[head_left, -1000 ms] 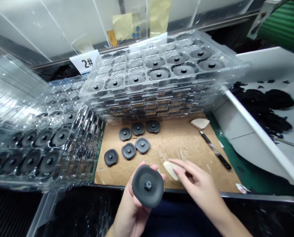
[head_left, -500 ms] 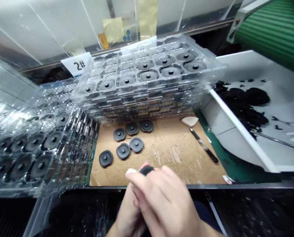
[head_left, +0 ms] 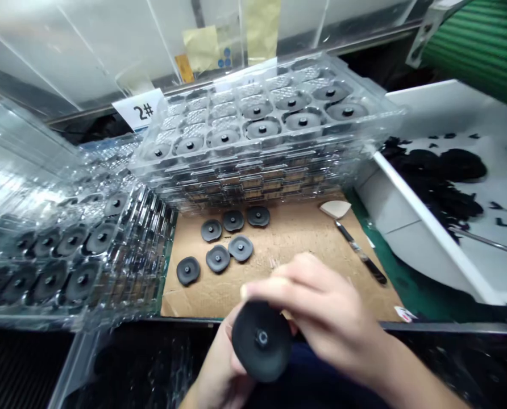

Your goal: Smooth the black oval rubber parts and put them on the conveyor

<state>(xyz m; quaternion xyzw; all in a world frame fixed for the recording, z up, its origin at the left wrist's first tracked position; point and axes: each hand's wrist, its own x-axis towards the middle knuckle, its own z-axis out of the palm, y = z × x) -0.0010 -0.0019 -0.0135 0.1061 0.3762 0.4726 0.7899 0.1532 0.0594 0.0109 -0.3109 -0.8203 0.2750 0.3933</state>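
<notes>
A black, dish-shaped disc with a small raised stud at its centre (head_left: 262, 358) is held up between my hands, its studded face toward me. My left hand (head_left: 221, 363) grips its left and lower edge, with the fingers partly hidden behind it. Across its upper edge lies my right hand (head_left: 321, 312), thumb and fingers closed at the rim. Beyond my hands, several similar dark discs (head_left: 217, 259) rest stud-up on a brown cardboard sheet (head_left: 296, 244).
A black-handled craft knife (head_left: 362, 255) and a pale triangular piece (head_left: 336, 209) lie on the cardboard's right. Stacked clear trays (head_left: 253, 165) with discs stand behind; more trays (head_left: 74, 255) are at left. A white bin (head_left: 428, 221) at right holds black scraps (head_left: 436, 176).
The disc, mostly covered by my hands before, has turned to show its studded face. My right hand has shifted right and up, away from my left. The view has moved slightly.
</notes>
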